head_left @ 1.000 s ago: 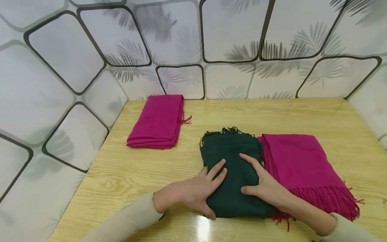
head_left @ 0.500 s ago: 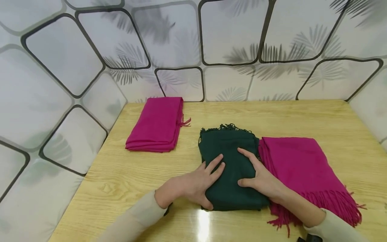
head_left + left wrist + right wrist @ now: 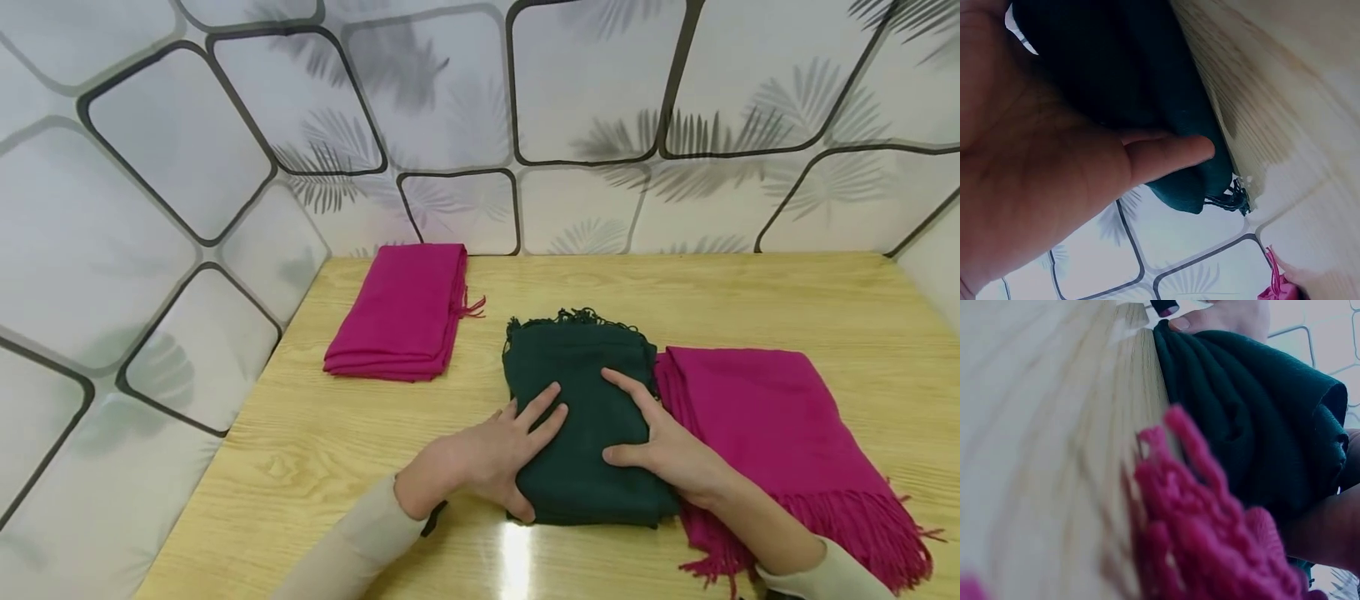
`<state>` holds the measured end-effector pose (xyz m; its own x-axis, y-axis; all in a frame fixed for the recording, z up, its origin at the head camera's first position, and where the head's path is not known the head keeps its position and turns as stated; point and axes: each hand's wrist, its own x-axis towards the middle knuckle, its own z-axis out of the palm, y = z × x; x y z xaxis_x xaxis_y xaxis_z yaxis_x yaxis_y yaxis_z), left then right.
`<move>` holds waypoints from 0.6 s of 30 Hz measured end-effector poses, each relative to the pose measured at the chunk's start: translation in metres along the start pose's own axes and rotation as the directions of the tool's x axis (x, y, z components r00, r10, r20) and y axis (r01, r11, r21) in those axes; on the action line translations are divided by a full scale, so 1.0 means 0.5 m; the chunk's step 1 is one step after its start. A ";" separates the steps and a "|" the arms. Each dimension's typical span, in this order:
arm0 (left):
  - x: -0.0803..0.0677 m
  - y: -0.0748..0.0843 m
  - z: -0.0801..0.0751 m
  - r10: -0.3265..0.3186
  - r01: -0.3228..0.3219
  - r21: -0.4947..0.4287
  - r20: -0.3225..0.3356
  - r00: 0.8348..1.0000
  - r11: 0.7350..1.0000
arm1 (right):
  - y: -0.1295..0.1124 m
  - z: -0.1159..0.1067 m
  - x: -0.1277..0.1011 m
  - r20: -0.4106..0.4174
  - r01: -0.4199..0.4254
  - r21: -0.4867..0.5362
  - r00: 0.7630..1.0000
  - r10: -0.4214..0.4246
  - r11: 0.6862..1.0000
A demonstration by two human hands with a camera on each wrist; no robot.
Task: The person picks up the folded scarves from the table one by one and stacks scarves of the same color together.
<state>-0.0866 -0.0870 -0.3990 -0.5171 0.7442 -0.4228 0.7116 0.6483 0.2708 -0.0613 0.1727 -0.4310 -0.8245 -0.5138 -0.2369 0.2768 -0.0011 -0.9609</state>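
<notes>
Pale yellow wood-grain table [image 3: 750,300], walled on the far side and to the left by white panels with black rounded outlines and grey leaf prints [image 3: 585,92].

Beyond the right hand's little-finger side, touching the green cloth's edge: loosely spread magenta woven scarf with a fringed end [image 3: 765,425], fringe trailing under the right forearm.

Under both sets of fingers, at the table's middle: folded dark green woven scarf with a tasselled far edge [image 3: 592,367], lying flat in a neat stack, tassels pointing away past the fingertips.

Well beyond the left fingertips, toward the far left corner: folded magenta scarf in a tidy stack [image 3: 401,312], apart from everything else.

Left hand [image 3: 498,454] laid on the green scarf's left half, fingers straight and spread over the top, thumb hooked against the near-left corner of the stack; seen from the left wrist, thumb [image 3: 1166,156] pressed along the folded edge.

Right hand [image 3: 660,442] resting on the right half, fingers extended flat, thumb pointing inward across the cloth, nothing pinched.

No containers visible anywhere near the fingers.
</notes>
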 end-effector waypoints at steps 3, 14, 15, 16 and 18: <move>0.000 -0.001 0.003 0.005 -0.005 -0.013 -0.001 1.000 1.000 | -0.001 0.001 -0.002 0.017 0.010 0.017 1.000 -0.010 1.000; 0.009 0.000 0.004 0.007 -0.007 0.003 -0.013 1.000 1.000 | -0.014 -0.016 -0.027 -0.130 -0.024 -0.452 0.991 -0.039 0.892; 0.008 0.001 0.004 -0.010 0.010 0.015 -0.009 1.000 1.000 | -0.016 -0.017 -0.029 -0.124 -0.010 -0.535 0.990 -0.067 0.845; 0.006 0.003 0.004 -0.027 0.027 0.029 -0.006 1.000 0.999 | -0.018 -0.017 -0.032 -0.115 0.000 -0.605 0.990 -0.087 0.796; 0.005 0.007 0.006 -0.062 0.062 0.041 -0.005 0.998 0.997 | -0.027 -0.018 -0.037 -0.096 0.009 -0.709 0.989 -0.109 0.705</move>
<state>-0.0842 -0.0836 -0.4015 -0.5623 0.7035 -0.4347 0.6970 0.6860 0.2086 -0.0544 0.1900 -0.4152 -0.8933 -0.4260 -0.1433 -0.1623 0.6030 -0.7810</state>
